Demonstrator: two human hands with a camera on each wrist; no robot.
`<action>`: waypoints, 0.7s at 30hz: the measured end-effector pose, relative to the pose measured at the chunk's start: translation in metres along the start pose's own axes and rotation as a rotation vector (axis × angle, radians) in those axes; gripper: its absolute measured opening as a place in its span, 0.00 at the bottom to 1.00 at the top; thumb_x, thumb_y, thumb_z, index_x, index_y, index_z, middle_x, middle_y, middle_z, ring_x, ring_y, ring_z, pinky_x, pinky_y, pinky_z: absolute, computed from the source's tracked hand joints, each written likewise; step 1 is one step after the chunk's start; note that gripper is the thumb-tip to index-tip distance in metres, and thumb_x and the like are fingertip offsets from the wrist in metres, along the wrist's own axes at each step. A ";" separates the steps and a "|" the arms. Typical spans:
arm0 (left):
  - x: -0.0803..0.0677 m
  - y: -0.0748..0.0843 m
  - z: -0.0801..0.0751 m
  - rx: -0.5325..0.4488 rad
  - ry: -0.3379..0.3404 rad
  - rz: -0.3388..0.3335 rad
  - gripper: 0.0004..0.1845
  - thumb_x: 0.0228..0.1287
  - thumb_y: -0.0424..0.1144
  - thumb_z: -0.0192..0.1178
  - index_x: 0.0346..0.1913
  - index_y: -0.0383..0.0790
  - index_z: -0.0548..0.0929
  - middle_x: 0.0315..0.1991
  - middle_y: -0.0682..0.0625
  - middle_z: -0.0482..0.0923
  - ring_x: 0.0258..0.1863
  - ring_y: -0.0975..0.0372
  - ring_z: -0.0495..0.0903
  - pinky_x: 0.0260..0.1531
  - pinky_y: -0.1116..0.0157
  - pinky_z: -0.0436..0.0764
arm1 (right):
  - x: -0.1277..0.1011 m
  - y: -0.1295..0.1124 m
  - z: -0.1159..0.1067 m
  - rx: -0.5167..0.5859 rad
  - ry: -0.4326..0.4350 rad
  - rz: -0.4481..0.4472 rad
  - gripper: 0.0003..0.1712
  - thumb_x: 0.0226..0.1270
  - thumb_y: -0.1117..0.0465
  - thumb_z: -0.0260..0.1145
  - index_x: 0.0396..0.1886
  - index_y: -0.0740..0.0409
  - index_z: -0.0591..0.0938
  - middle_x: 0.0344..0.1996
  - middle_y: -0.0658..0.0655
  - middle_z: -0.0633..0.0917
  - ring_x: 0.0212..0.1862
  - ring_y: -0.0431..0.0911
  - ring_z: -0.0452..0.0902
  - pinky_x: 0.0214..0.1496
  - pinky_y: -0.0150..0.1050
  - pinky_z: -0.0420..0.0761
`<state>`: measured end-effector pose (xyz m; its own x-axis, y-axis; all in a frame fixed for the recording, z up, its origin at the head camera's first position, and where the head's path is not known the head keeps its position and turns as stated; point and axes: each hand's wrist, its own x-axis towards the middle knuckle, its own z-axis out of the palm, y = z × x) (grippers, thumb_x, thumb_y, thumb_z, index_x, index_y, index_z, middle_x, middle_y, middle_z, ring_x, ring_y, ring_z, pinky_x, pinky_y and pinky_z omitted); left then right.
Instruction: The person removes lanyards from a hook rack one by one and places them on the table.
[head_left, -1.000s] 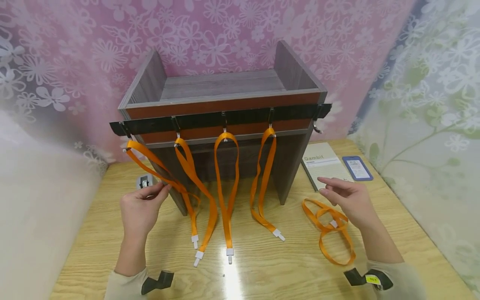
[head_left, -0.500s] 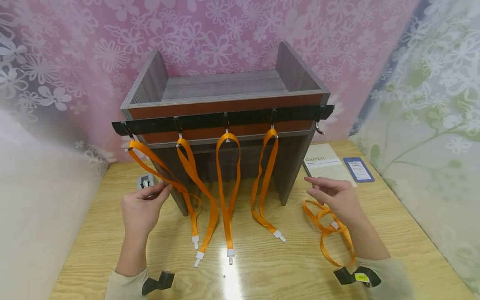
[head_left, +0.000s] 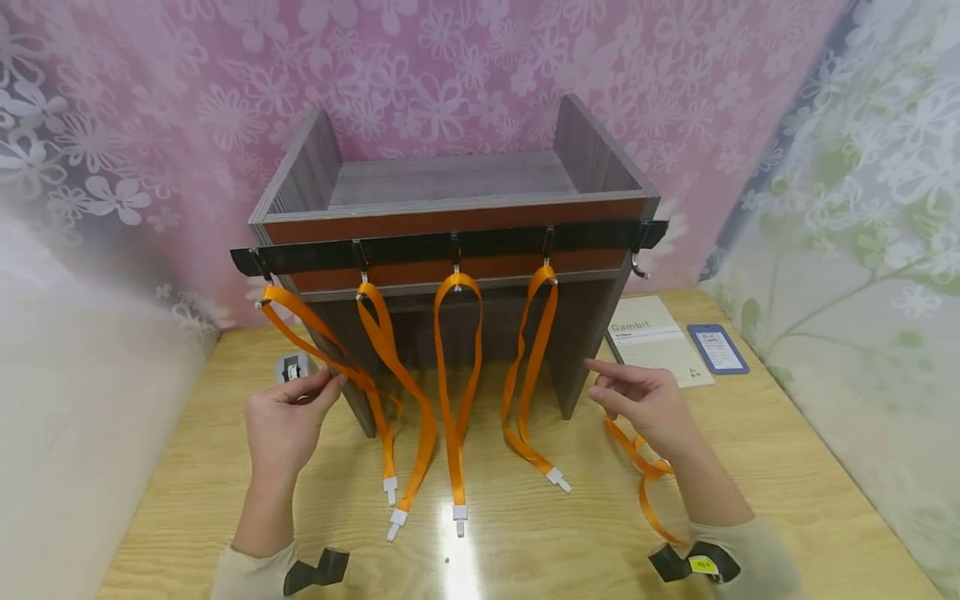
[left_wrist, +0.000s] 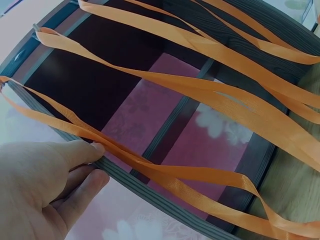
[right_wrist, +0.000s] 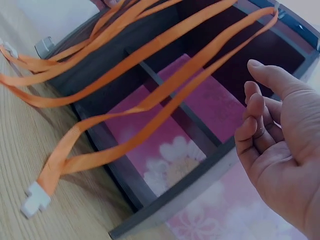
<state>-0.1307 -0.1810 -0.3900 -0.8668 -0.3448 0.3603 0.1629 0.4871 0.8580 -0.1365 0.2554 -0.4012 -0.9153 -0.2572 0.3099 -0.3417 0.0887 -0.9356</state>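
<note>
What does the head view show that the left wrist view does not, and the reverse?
Only the head view shows the right hand, the loose lanyard on the table, the booklet, the blue card holder and the empty end hook. Only the left wrist view shows, close up, the thumb and fingers pinching the strap. Both show the left hand holding the leftmost hung lanyard against the wooden shelf.

loose lanyard partly hidden under right hand, booklet print too small
</note>
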 end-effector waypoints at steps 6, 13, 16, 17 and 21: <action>-0.003 0.000 0.000 0.000 0.007 -0.005 0.08 0.56 0.36 0.75 0.37 0.36 0.92 0.33 0.41 0.89 0.24 0.83 0.81 0.25 0.81 0.81 | 0.004 -0.003 0.010 -0.005 -0.011 -0.010 0.21 0.66 0.74 0.67 0.57 0.80 0.78 0.30 0.46 0.84 0.22 0.41 0.73 0.23 0.32 0.75; -0.004 -0.005 0.001 -0.018 0.024 0.004 0.08 0.54 0.35 0.76 0.36 0.36 0.92 0.28 0.63 0.88 0.24 0.82 0.82 0.25 0.80 0.81 | 0.011 -0.005 0.017 -0.044 0.008 0.017 0.21 0.66 0.72 0.68 0.56 0.79 0.79 0.30 0.45 0.85 0.22 0.40 0.74 0.25 0.33 0.77; -0.004 -0.004 0.002 -0.023 0.026 0.007 0.08 0.54 0.35 0.76 0.36 0.36 0.92 0.28 0.63 0.88 0.24 0.82 0.82 0.25 0.80 0.81 | 0.014 -0.006 0.019 -0.012 0.006 0.022 0.19 0.65 0.72 0.68 0.56 0.74 0.82 0.30 0.45 0.86 0.22 0.42 0.75 0.27 0.33 0.80; -0.004 -0.004 0.002 -0.025 0.024 0.003 0.08 0.54 0.35 0.76 0.36 0.36 0.92 0.29 0.60 0.89 0.24 0.82 0.82 0.25 0.80 0.81 | 0.015 -0.006 0.020 -0.001 0.004 0.023 0.18 0.66 0.72 0.68 0.55 0.72 0.83 0.30 0.45 0.86 0.23 0.42 0.76 0.28 0.33 0.81; -0.005 -0.001 0.002 -0.027 0.021 -0.005 0.08 0.55 0.36 0.75 0.36 0.35 0.92 0.33 0.45 0.90 0.24 0.82 0.82 0.26 0.81 0.81 | 0.018 -0.004 0.025 0.051 0.007 0.031 0.18 0.65 0.73 0.68 0.55 0.69 0.84 0.31 0.46 0.87 0.23 0.41 0.78 0.29 0.34 0.83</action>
<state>-0.1276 -0.1781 -0.3934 -0.8574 -0.3646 0.3632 0.1714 0.4633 0.8695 -0.1464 0.2261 -0.3960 -0.9268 -0.2484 0.2817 -0.3022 0.0477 -0.9521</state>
